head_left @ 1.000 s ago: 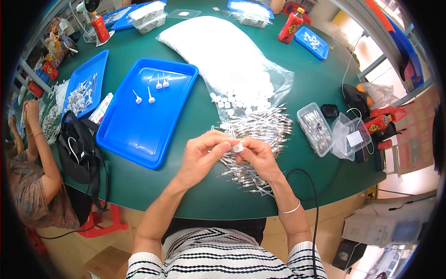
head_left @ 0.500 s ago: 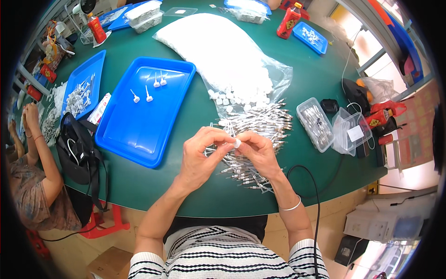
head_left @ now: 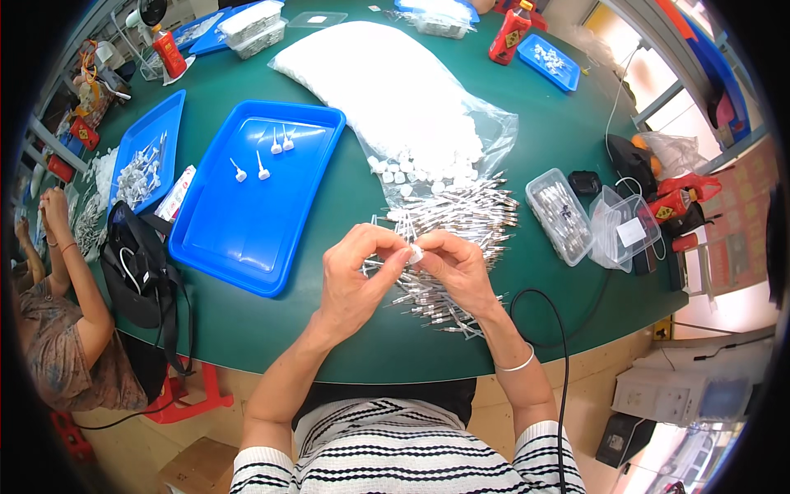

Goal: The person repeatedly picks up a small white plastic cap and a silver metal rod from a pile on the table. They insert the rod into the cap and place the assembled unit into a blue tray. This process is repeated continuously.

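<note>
Both hands meet over the near middle of the green table (head_left: 234, 337), fingertips pinched together. A small white plastic cap (head_left: 415, 254) sits between them. My left hand (head_left: 355, 276) grips it from the left, thumb against forefinger, and my right hand (head_left: 457, 273) from the right. Whether a thin rod is fitted in the cap is hidden by the fingers. Under and beyond the hands spreads a pile of thin metal-tipped rods (head_left: 481, 216). A clear plastic bag (head_left: 498, 132) spills loose white caps toward this pile. Several capped rods (head_left: 263, 173) lie in the large blue tray (head_left: 276, 280) at left.
A clear box of rods (head_left: 559, 218) and empty clear boxes (head_left: 613, 235) stand at right. A black cable (head_left: 559, 329) hangs over the table edge. At left are a black bag (head_left: 136, 272), a second blue tray (head_left: 169, 115) and a co-worker's arms (head_left: 78, 255). A red bottle (head_left: 510, 33) stands far back.
The cap has turned slightly between my fingertips and shifted a little to the left. Both hands keep nearly the same place and grip.
</note>
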Motion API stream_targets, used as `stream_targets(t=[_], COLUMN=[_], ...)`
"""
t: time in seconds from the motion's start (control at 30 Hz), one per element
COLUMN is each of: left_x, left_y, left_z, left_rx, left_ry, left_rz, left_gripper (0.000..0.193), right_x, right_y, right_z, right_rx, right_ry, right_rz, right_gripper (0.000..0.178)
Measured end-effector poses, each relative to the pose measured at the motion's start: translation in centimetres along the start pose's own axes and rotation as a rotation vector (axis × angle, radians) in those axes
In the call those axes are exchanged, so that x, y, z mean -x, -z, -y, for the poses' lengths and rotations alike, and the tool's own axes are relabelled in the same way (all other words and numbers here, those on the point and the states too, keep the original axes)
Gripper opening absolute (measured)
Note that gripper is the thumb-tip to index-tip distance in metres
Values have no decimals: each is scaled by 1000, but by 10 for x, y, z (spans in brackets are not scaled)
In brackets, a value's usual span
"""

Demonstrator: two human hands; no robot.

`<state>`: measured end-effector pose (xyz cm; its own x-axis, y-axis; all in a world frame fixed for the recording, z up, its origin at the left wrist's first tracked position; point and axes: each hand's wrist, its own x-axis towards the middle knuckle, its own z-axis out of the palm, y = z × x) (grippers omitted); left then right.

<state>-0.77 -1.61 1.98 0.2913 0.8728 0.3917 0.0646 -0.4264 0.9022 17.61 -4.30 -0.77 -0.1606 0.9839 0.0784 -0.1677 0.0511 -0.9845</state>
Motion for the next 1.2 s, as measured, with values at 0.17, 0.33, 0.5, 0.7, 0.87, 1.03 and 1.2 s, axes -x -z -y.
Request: stream_targets(t=[0.17, 0.33, 0.5, 0.7, 0.87, 1.03, 1.2], left_x=[1, 5, 5, 6, 6, 6, 7], left_y=[-2, -3, -8, -9, -8, -9, -10], left_z=[-1, -7, -5, -2, -2, -3, -1], left_rx=[10, -177, -216, -262, -276, -270, -273], left_ry=[-2, -133, -158, -164, -162, -138, -142], left_rz=[-57, -116, -99, -113, -115, -99, -94], left_gripper=[6, 9, 11, 12, 12, 11, 11], right_x=[-1, 0, -1, -2, -2, -2, -2], right_y=[0, 2, 2, 3, 1, 0, 0], right_z=[2, -1, 0, -5, -2, -2, -4], right_rx=[8, -7, -28, 13, 59, 101, 78], right_ry=[43, 54, 67, 96, 78, 97, 83], right_rz=[-5, -53, -54, -53, -57, -55, -61], right_gripper=[12, 13, 13, 13, 12, 12, 12])
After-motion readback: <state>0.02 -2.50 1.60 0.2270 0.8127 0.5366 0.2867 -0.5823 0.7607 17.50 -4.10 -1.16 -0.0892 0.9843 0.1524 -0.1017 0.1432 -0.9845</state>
